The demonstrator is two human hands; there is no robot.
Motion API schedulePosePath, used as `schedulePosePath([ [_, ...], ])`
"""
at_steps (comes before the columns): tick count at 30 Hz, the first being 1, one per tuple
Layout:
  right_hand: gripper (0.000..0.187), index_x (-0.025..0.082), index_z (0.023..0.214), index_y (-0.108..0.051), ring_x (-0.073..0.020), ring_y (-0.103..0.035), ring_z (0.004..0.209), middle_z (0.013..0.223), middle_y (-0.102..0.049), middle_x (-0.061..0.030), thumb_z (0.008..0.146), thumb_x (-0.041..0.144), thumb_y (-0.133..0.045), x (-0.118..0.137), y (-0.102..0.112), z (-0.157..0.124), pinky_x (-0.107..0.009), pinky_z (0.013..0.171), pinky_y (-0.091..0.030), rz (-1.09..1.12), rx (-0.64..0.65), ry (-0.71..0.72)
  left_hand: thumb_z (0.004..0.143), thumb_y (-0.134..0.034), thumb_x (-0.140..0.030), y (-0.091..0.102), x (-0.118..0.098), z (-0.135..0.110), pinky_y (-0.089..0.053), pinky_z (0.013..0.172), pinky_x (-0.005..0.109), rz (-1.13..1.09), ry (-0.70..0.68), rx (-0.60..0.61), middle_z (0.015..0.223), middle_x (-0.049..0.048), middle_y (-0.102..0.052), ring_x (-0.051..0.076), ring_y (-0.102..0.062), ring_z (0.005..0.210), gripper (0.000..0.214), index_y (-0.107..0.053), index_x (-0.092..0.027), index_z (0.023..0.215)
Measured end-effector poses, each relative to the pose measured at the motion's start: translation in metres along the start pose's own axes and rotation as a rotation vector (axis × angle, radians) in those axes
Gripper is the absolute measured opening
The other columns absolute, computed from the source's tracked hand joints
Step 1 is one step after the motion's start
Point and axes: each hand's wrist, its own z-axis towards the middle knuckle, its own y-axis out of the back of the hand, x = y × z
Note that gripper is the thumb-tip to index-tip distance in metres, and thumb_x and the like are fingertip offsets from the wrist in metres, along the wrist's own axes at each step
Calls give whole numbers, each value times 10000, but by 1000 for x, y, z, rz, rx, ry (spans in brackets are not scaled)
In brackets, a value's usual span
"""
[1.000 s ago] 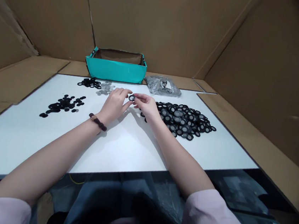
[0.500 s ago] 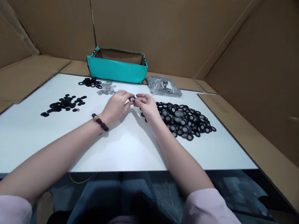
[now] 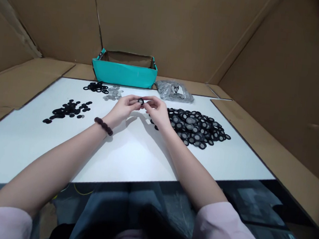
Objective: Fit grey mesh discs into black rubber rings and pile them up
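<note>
Between my two hands is a small black disc with a grey centre [image 3: 141, 101], tilted up toward me above the white table. My left hand [image 3: 125, 107] pinches its left side with thumb and fingers. On the other side, the fingertips of my right hand [image 3: 157, 111] grip the same disc. Just right of my right hand spreads a big pile of black discs with grey centres [image 3: 195, 127]. Behind my left hand lie loose grey discs [image 3: 113, 92] beside a cluster of black rings [image 3: 96, 87]. Several plain black discs [image 3: 68, 109] are scattered farther left.
A turquoise open-topped box [image 3: 124, 74] stands at the back of the white table [image 3: 133, 154]. To its right rests a clear plastic bag of grey pieces [image 3: 174, 91]. Cardboard walls [image 3: 169, 25] enclose the back and both sides.
My hands have lifted slightly and turned the disc more upright, its face toward me. My left wrist has rotated a little. The piles look the same.
</note>
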Motion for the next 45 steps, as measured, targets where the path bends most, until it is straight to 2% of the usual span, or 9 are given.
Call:
schedulePosePath([
  [4, 184, 169, 859, -621, -119, -534, 670, 738, -581, -3, 685, 147, -565, 0, 0, 0, -242, 658, -460, -156, -16, 115, 657, -731, -307, 3, 3, 1, -462, 896, 359, -104, 64, 29, 921, 96, -697, 189, -656, 881, 395, -606, -128, 986],
  [10, 137, 181, 841, -609, -125, -524, 682, 746, -560, -7, 710, 159, -576, -2, 1, -1, -239, 642, -449, -257, -21, 171, 664, -734, -315, 6, 2, 2, -465, 917, 362, -121, 98, 58, 981, 123, -690, 203, -648, 943, 380, -630, -121, 973],
  [13, 116, 174, 833, -614, -135, -547, 691, 755, -591, -17, 720, 191, -592, -2, 0, -1, -258, 670, -463, -235, -19, 153, 675, -727, -359, 11, 4, 3, -478, 892, 346, -73, 69, 76, 964, 101, -694, 186, -654, 907, 359, -647, -145, 952],
  [17, 95, 178, 796, -612, -149, -606, 726, 750, -638, -22, 705, 202, -625, -1, -3, -1, -286, 734, -493, -93, -15, 71, 681, -714, -407, 18, 5, 6, -498, 805, 320, 140, -5, 78, 913, 71, -696, 178, -655, 824, 364, -651, -180, 958],
  [22, 158, 157, 788, -617, -154, -638, 737, 743, -657, -32, 643, 187, -675, 0, -3, 0, -302, 759, -522, 82, -13, -23, 737, -659, -385, 20, 1, 5, -473, 829, 288, 366, -209, 48, 977, 72, -693, 187, -636, 899, 289, -676, -183, 943],
  [25, 174, 149, 778, -629, -155, -642, 736, 734, -659, -33, 618, 178, -690, 1, 0, 1, -309, 766, -530, 114, -1, -41, 767, -628, -375, 19, 0, 3, -470, 826, 281, 439, -260, 28, 984, 70, -705, 195, -636, 909, 276, -700, -188, 957],
  [32, 200, 132, 784, -644, -180, -643, 725, 731, -660, -57, 601, 187, -703, 3, 3, 0, -348, 749, -542, 100, 1, -69, 754, -644, -364, 15, 2, 0, -479, 853, 303, 407, -250, -36, 984, 69, -719, 222, -646, 932, 260, -736, -197, 931],
  [37, 206, 132, 807, -631, -180, -641, 757, 750, -660, -58, 614, 191, -672, 3, 2, 1, -337, 758, -535, 53, -7, -10, 745, -650, -356, 14, 5, 2, -492, 871, 326, 389, -261, -52, 1009, 72, -714, 226, -647, 944, 291, -726, -175, 959],
  [45, 179, 142, 848, -594, -162, -619, 776, 797, -638, -50, 674, 186, -594, 0, 2, 3, -311, 760, -505, -78, 19, 73, 790, -604, -328, 17, 2, 2, -500, 803, 307, 593, -329, 4, 1029, 76, -704, 205, -645, 893, 303, -687, -164, 1031],
])
